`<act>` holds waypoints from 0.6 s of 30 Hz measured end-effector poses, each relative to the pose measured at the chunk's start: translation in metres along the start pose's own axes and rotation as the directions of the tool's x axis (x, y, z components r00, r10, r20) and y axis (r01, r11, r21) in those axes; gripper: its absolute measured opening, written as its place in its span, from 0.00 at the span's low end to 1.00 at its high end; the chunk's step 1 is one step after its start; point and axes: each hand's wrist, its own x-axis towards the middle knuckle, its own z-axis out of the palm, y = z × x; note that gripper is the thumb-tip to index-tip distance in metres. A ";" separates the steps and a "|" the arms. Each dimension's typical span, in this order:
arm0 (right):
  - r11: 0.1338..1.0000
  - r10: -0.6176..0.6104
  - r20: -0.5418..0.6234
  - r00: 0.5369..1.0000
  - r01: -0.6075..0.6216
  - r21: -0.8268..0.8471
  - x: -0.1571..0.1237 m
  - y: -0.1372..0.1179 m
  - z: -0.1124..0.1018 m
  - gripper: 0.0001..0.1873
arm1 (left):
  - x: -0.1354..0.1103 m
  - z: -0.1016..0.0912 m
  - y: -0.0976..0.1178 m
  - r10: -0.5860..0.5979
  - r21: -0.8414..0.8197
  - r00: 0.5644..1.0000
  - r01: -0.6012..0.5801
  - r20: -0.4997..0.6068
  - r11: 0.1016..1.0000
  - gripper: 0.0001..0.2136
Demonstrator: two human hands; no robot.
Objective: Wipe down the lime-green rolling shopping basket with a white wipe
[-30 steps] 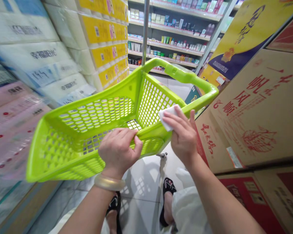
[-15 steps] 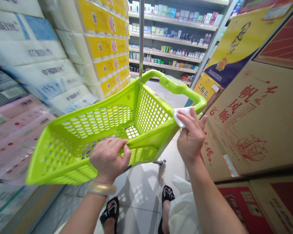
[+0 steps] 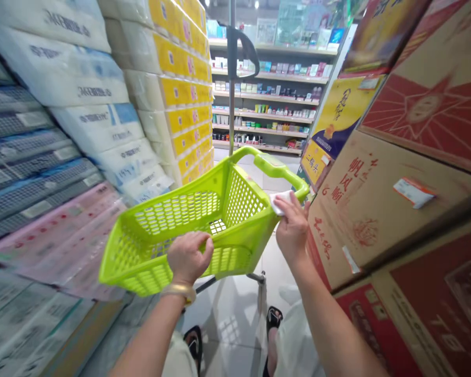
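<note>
Farther right now, the right hand (image 3: 294, 230) pinches a white folded wipe (image 3: 278, 200); left hand (image 3: 188, 256) grips lime-green plastic basket (image 3: 172, 212); brace it firmly.

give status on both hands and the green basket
Left hand gripping green basket by its near rim. Right hand pressing white cloth on the rim by the handle. Cardboard boxes close on the right.
</note>
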 end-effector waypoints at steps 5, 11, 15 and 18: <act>0.988 -0.150 0.303 0.941 0.152 0.017 -0.008 -0.016 -0.017 0.26 | -0.005 -0.014 -0.008 -0.122 -0.004 0.983 0.124 0.135 0.992 0.17; 0.996 0.012 0.170 0.985 0.002 -0.084 0.009 -0.014 -0.055 0.25 | -0.019 -0.040 -0.012 -0.170 -0.031 0.971 0.177 0.166 0.984 0.20; 0.989 -0.143 0.327 0.934 0.151 0.000 -0.010 -0.039 -0.064 0.24 | -0.028 -0.059 -0.015 -0.198 -0.038 0.956 0.211 0.218 0.977 0.20; 0.980 -0.194 0.360 0.913 0.199 0.022 -0.015 -0.046 -0.074 0.24 | -0.033 -0.070 -0.018 -0.213 -0.037 0.939 0.231 0.271 0.972 0.20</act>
